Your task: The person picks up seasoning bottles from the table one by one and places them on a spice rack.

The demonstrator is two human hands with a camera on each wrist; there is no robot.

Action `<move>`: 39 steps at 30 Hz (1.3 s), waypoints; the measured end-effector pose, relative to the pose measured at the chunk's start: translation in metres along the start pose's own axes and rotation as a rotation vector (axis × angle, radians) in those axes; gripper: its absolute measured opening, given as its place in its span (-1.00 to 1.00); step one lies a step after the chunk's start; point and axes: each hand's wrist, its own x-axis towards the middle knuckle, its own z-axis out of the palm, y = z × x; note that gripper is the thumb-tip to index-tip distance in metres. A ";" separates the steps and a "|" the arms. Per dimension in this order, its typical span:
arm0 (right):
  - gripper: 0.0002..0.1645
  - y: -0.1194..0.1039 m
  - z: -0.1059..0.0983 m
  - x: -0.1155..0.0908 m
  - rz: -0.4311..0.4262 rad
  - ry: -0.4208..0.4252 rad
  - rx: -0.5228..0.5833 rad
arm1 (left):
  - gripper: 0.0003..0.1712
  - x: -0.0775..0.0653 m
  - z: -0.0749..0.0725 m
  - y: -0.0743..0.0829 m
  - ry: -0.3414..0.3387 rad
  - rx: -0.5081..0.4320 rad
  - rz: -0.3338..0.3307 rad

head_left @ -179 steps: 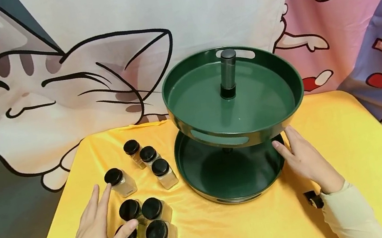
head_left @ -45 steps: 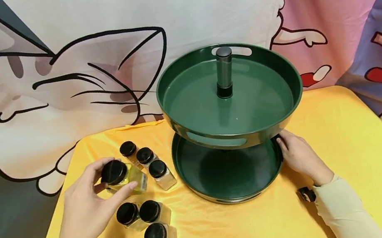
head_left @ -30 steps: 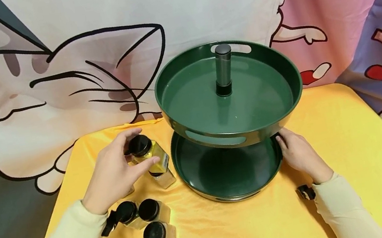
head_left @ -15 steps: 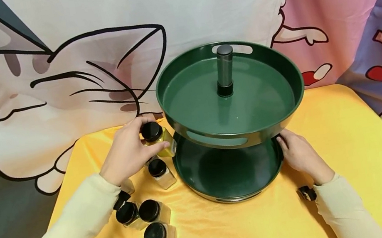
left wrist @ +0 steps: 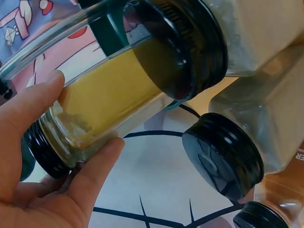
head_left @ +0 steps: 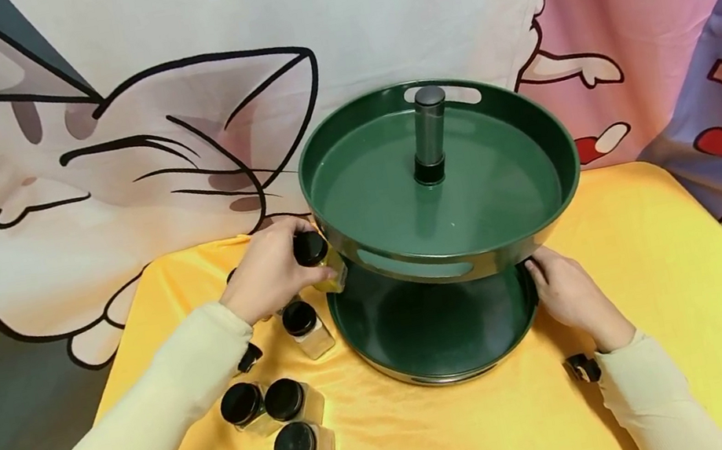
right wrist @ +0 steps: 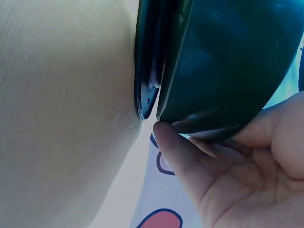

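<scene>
My left hand (head_left: 271, 268) grips a spice jar (head_left: 328, 272) by its upper part, thumb on one side and fingers on the other. The jar has a black lid and yellow contents (left wrist: 111, 90); it is tilted and off the table, at the left edge of a two-tier green tray stand, just below the upper tray (head_left: 370, 192). Whether jar and stand touch I cannot tell. On the far right, my right hand (head_left: 572, 297) pinches the rim of the lower tray (head_left: 448, 338), seen close up as a dark green wall (right wrist: 223, 71) in the right wrist view.
Several black-lidded jars stand on the yellow tablecloth (head_left: 397, 442): one jar (head_left: 311, 337) beside the lower tray, a group (head_left: 315, 447) nearer the front, others partly behind my left arm. A grey post (head_left: 429, 130) rises through the upper tray. Printed cloth (head_left: 155, 20) hangs behind.
My left hand first hovered open by the jars, then picked up the yellow jar and carried it right and away to the stand. My right hand stays at the lower tray's rim.
</scene>
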 end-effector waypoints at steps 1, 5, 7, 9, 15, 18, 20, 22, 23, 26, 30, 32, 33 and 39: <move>-0.76 0.000 0.000 0.000 0.002 -0.001 -0.002 | -0.37 0.002 0.002 0.000 -0.018 -0.002 0.001; -0.74 -0.001 -0.001 0.000 0.006 -0.005 -0.011 | -0.44 0.008 0.007 0.001 -0.064 -0.006 0.009; -0.73 -0.001 -0.001 0.000 0.006 -0.006 -0.012 | -0.44 0.011 0.009 0.001 -0.072 0.004 0.020; -0.73 0.000 0.000 0.000 0.005 -0.007 -0.012 | -0.41 0.014 0.010 0.001 -0.064 0.014 0.039; -0.71 0.000 0.000 -0.001 0.012 -0.016 -0.006 | -0.18 0.019 0.015 0.001 -0.051 0.019 0.093; -0.69 0.000 0.001 -0.001 0.009 -0.018 -0.005 | -0.07 0.019 0.019 0.001 -0.085 -0.002 0.083; -0.69 0.000 0.001 -0.001 0.006 -0.017 -0.004 | 0.00 0.020 0.022 0.000 -0.105 -0.015 0.078; -0.70 0.000 0.001 0.000 0.004 -0.016 -0.005 | 0.06 0.022 0.024 -0.001 -0.119 -0.022 0.074; -0.70 0.001 0.001 0.000 0.004 -0.017 -0.004 | 0.05 0.023 0.025 -0.001 -0.123 -0.022 0.074; -0.67 0.000 0.000 0.000 0.009 -0.024 -0.007 | 0.00 0.026 0.027 -0.002 -0.134 -0.028 0.069; -0.64 -0.001 -0.001 0.000 0.014 -0.035 -0.007 | -0.07 0.030 0.029 -0.002 -0.146 -0.038 0.058; -0.64 0.000 -0.001 0.001 0.014 -0.035 -0.005 | -0.09 0.031 0.031 -0.002 -0.152 -0.039 0.061; -0.65 0.000 -0.001 0.001 0.012 -0.033 -0.005 | -0.13 0.031 0.032 -0.002 -0.154 -0.034 0.063; -0.68 0.001 0.000 0.000 0.007 -0.024 -0.003 | -0.48 0.033 0.039 -0.004 -0.161 -0.024 0.052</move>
